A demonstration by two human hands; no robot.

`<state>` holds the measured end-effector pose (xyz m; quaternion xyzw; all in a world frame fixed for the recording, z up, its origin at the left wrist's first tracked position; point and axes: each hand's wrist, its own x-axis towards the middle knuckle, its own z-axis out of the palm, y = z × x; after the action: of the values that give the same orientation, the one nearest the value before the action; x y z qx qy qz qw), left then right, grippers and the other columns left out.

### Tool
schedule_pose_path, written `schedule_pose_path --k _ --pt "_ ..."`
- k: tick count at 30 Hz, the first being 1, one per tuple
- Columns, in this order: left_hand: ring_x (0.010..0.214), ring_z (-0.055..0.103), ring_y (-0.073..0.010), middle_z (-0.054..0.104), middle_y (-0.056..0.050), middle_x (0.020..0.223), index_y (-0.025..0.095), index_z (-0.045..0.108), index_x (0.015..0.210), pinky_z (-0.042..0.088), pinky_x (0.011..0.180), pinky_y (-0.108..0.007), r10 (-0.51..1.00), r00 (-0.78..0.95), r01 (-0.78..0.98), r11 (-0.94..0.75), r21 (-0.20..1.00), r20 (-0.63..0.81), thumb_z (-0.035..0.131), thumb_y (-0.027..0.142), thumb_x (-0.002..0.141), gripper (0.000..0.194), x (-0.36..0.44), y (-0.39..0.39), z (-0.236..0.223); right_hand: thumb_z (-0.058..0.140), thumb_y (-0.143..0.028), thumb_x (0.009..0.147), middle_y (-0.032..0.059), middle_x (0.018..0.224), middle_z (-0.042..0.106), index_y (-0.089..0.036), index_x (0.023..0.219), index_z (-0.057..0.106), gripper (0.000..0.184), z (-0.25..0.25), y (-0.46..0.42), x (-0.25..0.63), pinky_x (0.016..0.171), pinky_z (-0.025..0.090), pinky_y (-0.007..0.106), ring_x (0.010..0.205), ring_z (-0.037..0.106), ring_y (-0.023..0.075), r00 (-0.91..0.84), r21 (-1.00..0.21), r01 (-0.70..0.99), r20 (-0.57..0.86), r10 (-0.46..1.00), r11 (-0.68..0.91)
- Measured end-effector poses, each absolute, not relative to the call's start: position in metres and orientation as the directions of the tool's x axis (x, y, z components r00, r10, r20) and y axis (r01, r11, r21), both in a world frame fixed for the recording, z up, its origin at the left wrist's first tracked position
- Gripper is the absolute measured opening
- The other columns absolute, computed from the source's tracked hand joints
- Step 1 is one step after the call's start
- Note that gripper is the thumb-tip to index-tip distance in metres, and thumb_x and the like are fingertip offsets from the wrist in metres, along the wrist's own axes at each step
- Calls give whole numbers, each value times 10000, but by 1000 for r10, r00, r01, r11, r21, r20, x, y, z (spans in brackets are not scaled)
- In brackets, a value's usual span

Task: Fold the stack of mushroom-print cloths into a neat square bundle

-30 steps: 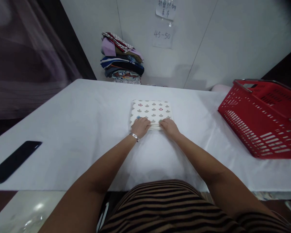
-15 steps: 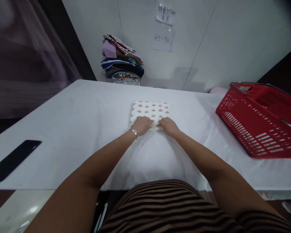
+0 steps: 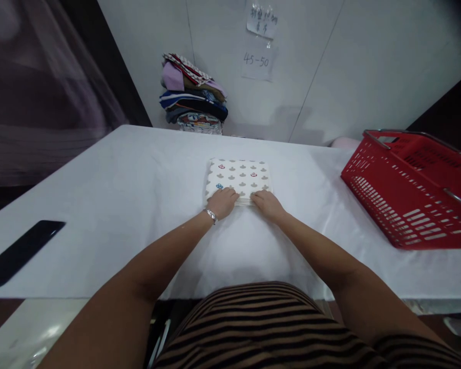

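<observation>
A folded cream cloth (image 3: 238, 176) with a grey printed pattern lies flat in the middle of the white table (image 3: 138, 195). My left hand (image 3: 223, 202), with a bracelet on the wrist, grips the cloth's near edge at its left part, fingers curled over it. My right hand (image 3: 267, 203) grips the same near edge at its right part, fingers also curled. The two hands sit close together, almost touching.
A red plastic basket (image 3: 407, 189) stands at the right of the table. A stack of folded clothes (image 3: 193, 97) rests against the back wall. A black phone (image 3: 21, 251) lies near the left front edge. Paper notes (image 3: 258, 60) hang on the wall.
Both hands have slid slightly toward me along the cloth's near edge, uncovering a little more of the pattern. The cloth stays in place.
</observation>
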<state>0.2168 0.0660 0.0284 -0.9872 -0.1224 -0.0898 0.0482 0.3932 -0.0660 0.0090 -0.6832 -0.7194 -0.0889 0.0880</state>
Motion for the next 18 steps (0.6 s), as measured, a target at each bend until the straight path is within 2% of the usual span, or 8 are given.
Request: schedule_pose_path --k 3,5,9,12,18 --pt "972 510 -224 587 -78 1042 179 573 1058 390 802 -357 194 959 210 -976 -59 207 474 224 831 252 213 67 28 435 -308 914 117 1120 572 -139 1161 550 320 7 -72 392 815 348 331 966 473 224 -80 -24 996 292 953 91" --pt "992 505 -227 580 -80 1072 187 564 1084 388 813 -360 193 960 208 -976 -57 202 491 257 832 272 213 68 29 431 -279 917 115 1158 559 -154 1183 534 311 5 -76 391 842 334 336 1016 460 225 -68 -27 996 314 947 81" --pt "1000 509 -225 586 -77 1070 197 573 1068 384 814 -361 242 955 255 -965 -60 170 473 220 844 247 215 68 30 406 -212 922 115 1187 556 -163 1198 527 306 3 -79 390 874 303 349 1081 439 227 -7 -10 1000 364 932 11" --pt "989 513 -223 592 -77 1056 199 576 1066 387 800 -360 265 947 279 -959 -53 183 456 209 853 245 216 66 29 382 -180 929 109 1196 567 -169 1203 529 312 5 -76 396 871 299 341 1086 447 211 -16 -7 1000 382 924 20" --pt "1007 510 -217 592 -78 1061 223 566 1123 383 818 -367 302 923 313 -950 -7 238 425 220 874 286 214 61 19 392 -215 935 81 1193 591 -212 1177 568 299 2 -73 407 907 293 346 1083 475 196 -32 -33 998 381 924 48"
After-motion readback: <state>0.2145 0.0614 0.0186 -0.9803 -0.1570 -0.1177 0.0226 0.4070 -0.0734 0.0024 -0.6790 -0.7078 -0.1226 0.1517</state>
